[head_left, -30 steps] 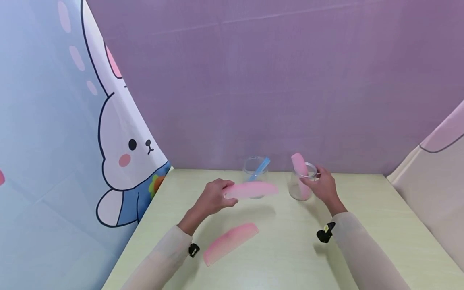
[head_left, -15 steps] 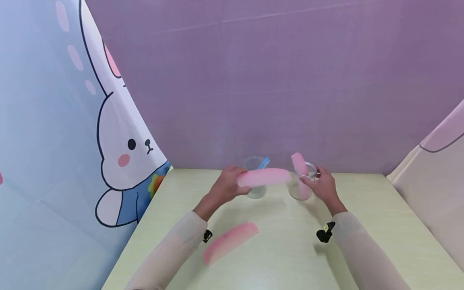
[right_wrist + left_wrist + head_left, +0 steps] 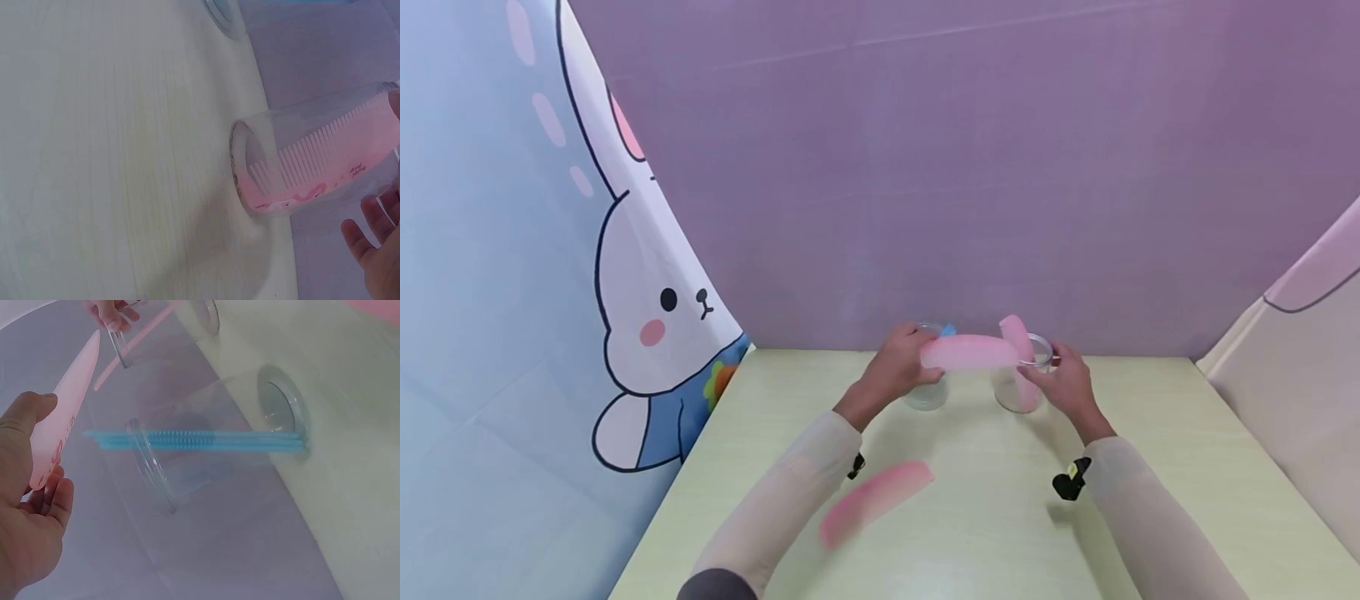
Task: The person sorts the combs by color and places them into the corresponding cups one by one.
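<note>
My left hand pinches a pink comb between thumb and fingers, holding it level above the table. Its free end overlaps the rim of the right-hand clear jar in the head view; whether they touch, I cannot tell. My right hand holds that jar near its rim. Inside leans another pink comb, teeth and printed flamingos showing through the wall. A second clear jar stands left of it, partly behind my left hand, with blue combs inside. One more pink comb lies on the table.
The pale wood-grain table ends against a purple cloth backdrop just behind both jars. A blue cloth with a rabbit print hangs along the left side, and a pale cloth along the right.
My left hand has carried the pink comb right and slightly up, from in front of the left jar toward the right jar's rim. My right hand stays on its jar.
</note>
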`<state>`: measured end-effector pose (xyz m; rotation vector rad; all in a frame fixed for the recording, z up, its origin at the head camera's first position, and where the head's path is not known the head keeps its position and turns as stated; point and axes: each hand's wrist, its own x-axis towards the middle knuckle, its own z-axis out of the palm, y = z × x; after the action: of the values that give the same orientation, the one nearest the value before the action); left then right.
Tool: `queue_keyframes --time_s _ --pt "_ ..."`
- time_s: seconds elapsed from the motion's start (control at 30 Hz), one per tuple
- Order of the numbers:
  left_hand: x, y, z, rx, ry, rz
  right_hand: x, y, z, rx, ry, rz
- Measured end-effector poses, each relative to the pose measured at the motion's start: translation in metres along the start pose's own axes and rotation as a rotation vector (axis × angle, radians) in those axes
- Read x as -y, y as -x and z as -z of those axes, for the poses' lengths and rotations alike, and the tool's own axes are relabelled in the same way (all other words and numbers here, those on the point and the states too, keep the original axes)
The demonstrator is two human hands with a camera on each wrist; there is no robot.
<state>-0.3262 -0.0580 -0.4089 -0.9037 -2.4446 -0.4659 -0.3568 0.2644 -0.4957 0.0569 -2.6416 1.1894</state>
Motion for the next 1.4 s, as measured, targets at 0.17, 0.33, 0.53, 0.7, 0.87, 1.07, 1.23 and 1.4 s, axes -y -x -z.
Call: queue_keyframes --time_s 0.17,0.33,0.53,0.7,0.87,1.07,1.23,1.4 --pt "-0.004 -0.014 -0.005 -0.016 -0.074 -0.037 0.001 0.0 0.0 -0.007 -0.001 0.013" --pt "-0.012 -0.029 -0.005 0.12 -0.076 0.103 0.002 0.001 0.001 0.0 -0.002 0.017" --pt "-0.023 -0.044 -0.011 0.212 0.015 0.269 0.001 0.003 0.004 0.004 0.01 0.009" --pt "-0.028 -0.054 -0.017 0.189 0.047 0.288 0.001 0.003 0.005 0.013 -0.002 -0.005" --pt "-0.032 -0.064 -0.021 0.108 0.003 0.262 0.003 0.003 0.004 0.018 -0.017 -0.014" --pt "-0.039 -0.076 -0.028 0.028 0.012 0.271 0.006 0.002 0.003 0.022 -0.012 -0.013" --pt "-0.045 -0.086 -0.039 -0.122 -0.153 0.156 0.004 0.002 0.002 0.012 -0.005 -0.012" --pt "-0.049 -0.094 -0.051 -0.235 -0.301 0.095 0.004 0.002 0.001 0.004 -0.002 -0.021"
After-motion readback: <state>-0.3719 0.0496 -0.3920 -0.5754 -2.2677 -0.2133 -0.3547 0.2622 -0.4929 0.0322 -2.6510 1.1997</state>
